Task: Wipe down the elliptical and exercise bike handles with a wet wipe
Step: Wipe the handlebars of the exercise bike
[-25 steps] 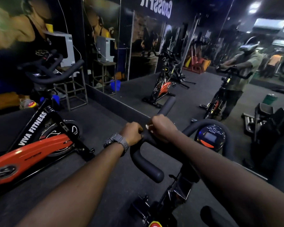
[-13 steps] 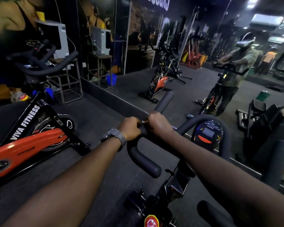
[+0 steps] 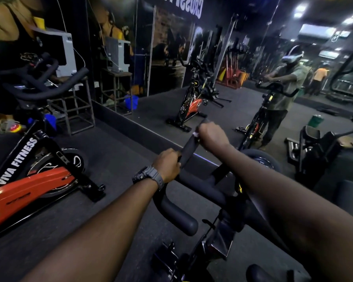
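Note:
A black padded exercise bike handlebar (image 3: pixel 189 146) rises forward in front of me. My left hand (image 3: pixel 167 164), with a grey watch on its wrist, grips the lower part of this handle. My right hand (image 3: pixel 213 136) grips the handle near its far tip, with a small white wet wipe (image 3: pixel 196 134) showing at its fingers against the foam. A second curved grip (image 3: pixel 177 215) of the same handlebar points toward me below. The bike's round console (image 3: pixel 263 160) sits mostly hidden behind my right forearm.
An orange and black spin bike (image 3: pixel 29 180) stands at my left on the dark floor. A large wall mirror (image 3: pixel 243 68) ahead reflects bikes and a person. A metal stand (image 3: pixel 77 110) is in the left corner. Dark machine parts (image 3: pixel 322 151) stand at right.
My right hand has slid up the handle toward its far tip with the wipe. My left hand keeps its hold lower down, so the hands are now apart.

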Demonstrator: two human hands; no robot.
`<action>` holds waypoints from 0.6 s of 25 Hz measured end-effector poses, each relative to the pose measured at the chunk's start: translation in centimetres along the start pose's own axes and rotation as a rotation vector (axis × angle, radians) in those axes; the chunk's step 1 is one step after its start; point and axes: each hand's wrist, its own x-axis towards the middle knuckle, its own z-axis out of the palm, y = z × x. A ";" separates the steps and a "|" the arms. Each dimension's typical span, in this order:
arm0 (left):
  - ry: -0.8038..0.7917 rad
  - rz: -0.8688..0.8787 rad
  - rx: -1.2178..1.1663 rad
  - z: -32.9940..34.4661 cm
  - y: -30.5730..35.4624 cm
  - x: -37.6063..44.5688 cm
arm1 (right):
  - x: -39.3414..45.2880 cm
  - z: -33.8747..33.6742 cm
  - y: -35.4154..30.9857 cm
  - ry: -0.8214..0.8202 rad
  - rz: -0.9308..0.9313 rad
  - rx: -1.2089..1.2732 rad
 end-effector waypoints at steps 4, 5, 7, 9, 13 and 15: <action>0.039 -0.022 0.010 0.0 -0.2 0.6 | -3.1 1.3 -3.4 -0.136 -0.219 -0.104; 0.051 -0.029 0.017 0.0 -0.2 0.7 | -3.6 1.6 -3.8 -0.209 -0.287 -0.107; 0.044 -0.012 0.033 0.1 -0.3 0.9 | -1.5 -0.3 -2.1 -0.162 -0.182 -0.085; 0.015 -0.004 0.023 0.0 -0.3 0.9 | 1.4 -1.1 0.9 0.020 0.038 -0.057; 0.017 -0.018 -0.003 -0.2 -0.6 1.2 | -2.0 1.6 -2.9 -0.140 -0.289 -0.119; 0.018 -0.011 -0.004 -0.1 -0.7 1.2 | -1.1 1.0 -1.7 -0.194 -0.276 -0.094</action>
